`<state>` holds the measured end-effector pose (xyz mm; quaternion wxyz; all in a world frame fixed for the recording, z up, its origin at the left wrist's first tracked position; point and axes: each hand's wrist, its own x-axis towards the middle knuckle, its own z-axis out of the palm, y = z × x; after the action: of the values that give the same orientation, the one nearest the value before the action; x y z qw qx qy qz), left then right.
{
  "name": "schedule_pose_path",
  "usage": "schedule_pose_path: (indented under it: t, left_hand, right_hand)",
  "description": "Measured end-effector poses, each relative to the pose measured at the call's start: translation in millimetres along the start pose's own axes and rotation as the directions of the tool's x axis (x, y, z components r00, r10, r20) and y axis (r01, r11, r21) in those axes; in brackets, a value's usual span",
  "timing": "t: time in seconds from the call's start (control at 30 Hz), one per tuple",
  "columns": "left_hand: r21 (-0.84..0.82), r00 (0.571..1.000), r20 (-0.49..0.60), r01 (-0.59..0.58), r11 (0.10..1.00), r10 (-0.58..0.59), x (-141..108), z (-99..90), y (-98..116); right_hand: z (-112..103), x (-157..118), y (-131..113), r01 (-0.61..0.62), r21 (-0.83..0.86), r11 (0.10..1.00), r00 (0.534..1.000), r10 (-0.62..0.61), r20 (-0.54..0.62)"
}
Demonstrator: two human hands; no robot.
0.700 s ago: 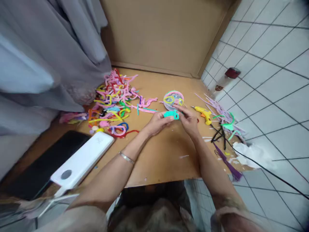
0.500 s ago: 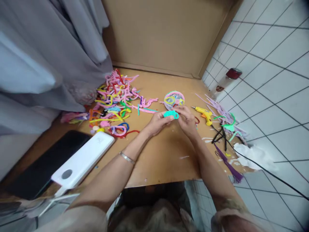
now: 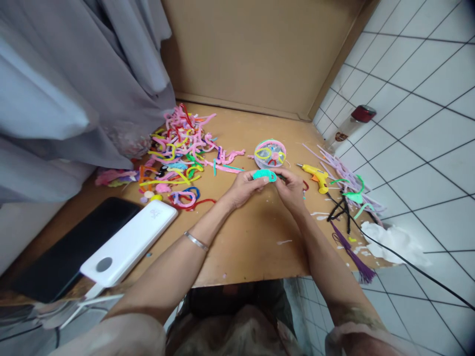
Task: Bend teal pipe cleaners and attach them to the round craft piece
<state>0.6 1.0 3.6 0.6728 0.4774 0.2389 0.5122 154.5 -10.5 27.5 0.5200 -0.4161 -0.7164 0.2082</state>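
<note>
Between my two hands is a coiled turquoise pipe cleaner [image 3: 264,175], wound into a short tight coil with a loop at its right end. My left hand [image 3: 244,189] pinches the coil's left part between thumb and fingers. At the right end, the thumb and fingers of my right hand [image 3: 291,189] close on the loop; part of this grip is hidden. Just beyond the hands lies a round clear case [image 3: 270,153] with a pink and green rim and yellow, pink and red pieces on it.
A tangle of coloured pipe cleaners [image 3: 185,143] covers the back left. A white power bank [image 3: 129,242] lies beside a black slab [image 3: 77,247]. On the right are a yellow glue gun [image 3: 315,177], lilac strips [image 3: 341,173], a purple tassel [image 3: 354,257] and a bottle [image 3: 351,128].
My right fingers, raised over the coil before, have curled down and closed at its right end. My left hand keeps its hold. The view has shifted slightly.
</note>
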Motion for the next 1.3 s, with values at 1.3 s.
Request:
schedule_pose_path:
  t: [1.3]
  left_hand:
    - [0.288, 0.948, -0.126, -0.247, 0.925, 0.292, 3, -2.6, 1]
  right_hand:
    - [-1, 1, 6, -0.165, 0.091, 0.982, 0.986, 0.165, 0.010]
